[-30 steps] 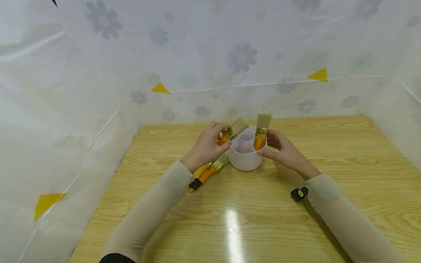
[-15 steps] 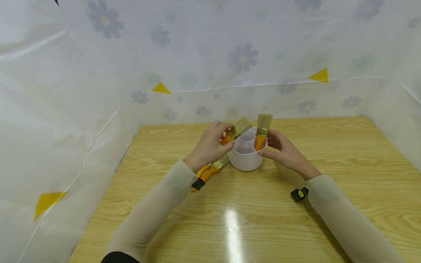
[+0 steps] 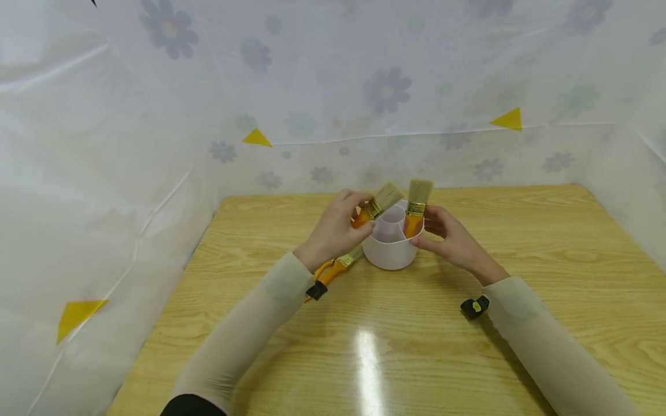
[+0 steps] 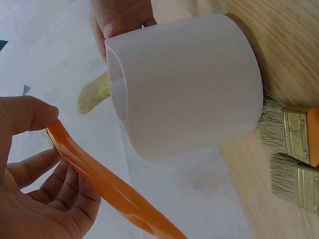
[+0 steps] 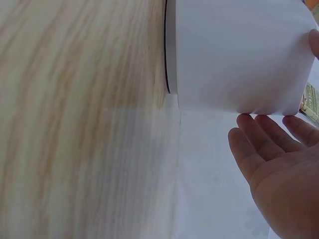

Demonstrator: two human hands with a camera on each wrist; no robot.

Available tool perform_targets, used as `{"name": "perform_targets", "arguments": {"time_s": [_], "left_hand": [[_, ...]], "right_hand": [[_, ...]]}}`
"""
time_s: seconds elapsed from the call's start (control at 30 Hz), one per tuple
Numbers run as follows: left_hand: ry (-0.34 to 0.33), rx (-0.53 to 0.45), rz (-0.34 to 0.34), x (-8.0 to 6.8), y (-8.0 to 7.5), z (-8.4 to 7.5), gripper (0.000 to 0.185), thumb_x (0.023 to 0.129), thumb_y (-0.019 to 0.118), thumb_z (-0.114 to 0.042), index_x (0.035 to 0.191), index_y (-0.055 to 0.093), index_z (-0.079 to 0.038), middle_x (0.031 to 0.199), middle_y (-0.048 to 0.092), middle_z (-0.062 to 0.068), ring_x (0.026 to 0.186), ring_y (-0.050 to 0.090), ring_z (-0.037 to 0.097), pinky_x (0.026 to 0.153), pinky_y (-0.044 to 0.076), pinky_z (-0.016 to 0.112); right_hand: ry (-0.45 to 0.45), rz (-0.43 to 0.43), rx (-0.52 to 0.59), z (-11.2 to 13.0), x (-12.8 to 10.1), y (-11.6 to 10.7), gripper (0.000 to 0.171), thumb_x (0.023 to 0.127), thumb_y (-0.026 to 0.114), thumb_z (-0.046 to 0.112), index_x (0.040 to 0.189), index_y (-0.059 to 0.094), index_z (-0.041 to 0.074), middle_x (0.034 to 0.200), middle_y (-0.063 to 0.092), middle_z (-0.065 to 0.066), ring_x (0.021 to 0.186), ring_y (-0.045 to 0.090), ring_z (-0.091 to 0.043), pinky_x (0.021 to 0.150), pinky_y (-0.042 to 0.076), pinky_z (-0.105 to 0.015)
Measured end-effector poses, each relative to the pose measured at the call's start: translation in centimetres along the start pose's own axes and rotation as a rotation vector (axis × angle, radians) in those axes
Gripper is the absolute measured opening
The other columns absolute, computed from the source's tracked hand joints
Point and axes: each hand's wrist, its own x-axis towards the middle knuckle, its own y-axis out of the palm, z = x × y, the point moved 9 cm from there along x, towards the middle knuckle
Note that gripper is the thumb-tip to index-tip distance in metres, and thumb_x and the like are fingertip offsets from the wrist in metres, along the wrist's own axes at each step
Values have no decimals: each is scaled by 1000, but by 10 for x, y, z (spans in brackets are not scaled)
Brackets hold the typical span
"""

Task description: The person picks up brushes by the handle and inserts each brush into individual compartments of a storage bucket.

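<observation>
My left hand (image 3: 338,225) pinches a paintbrush (image 3: 386,197) by its orange handle, thumb on one side and fingers on the other. Its pale bristles slant up to the right, overlapping the rim of a white divided organizer (image 3: 390,257) in the head view. The left wrist view shows the brush handle (image 4: 109,186) apart from the organizer's wall (image 4: 189,84). Inside the organizer's right compartment, another paintbrush (image 3: 418,193) stands bristles up. My right hand (image 3: 450,242) steadies the organizer from the right, thumb at the rim; its fingertips (image 5: 246,122) touch the side wall.
Two more paintbrushes (image 4: 296,132) with orange handles lie on the wooden table (image 3: 442,358), left of the organizer and partly under my left forearm in the head view. A black wrist device (image 3: 474,307) sits by my right cuff. Pale flowered sheeting (image 3: 312,86) encloses the table.
My left hand has moved slightly right and up with its paintbrush, bringing the bristles further over the organizer. The right hand stays at the organizer.
</observation>
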Motion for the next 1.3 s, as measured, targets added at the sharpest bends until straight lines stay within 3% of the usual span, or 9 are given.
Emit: {"name": "perform_targets", "arguments": {"time_s": [0.87,1.3], "left_hand": [[53,-46,-52,5,-2,-12,46,84,67,-10,129,55,-5,107,54,6,83,50,13,71,45,21],[87,-94,-70,9,-3,-19,45,84,66,-8,128,55,-4,107,54,6,82,51,12,71,50,26]], "right_hand": [[-9,8,10,-1,-1,0,74,86,72,21,146,30,11,143,39,-11,130,40,-32,107,29,-53],[-9,9,13,1,-1,0,73,87,71,21,146,30,11,143,39,-11,130,39,-32,108,28,-54]]}}
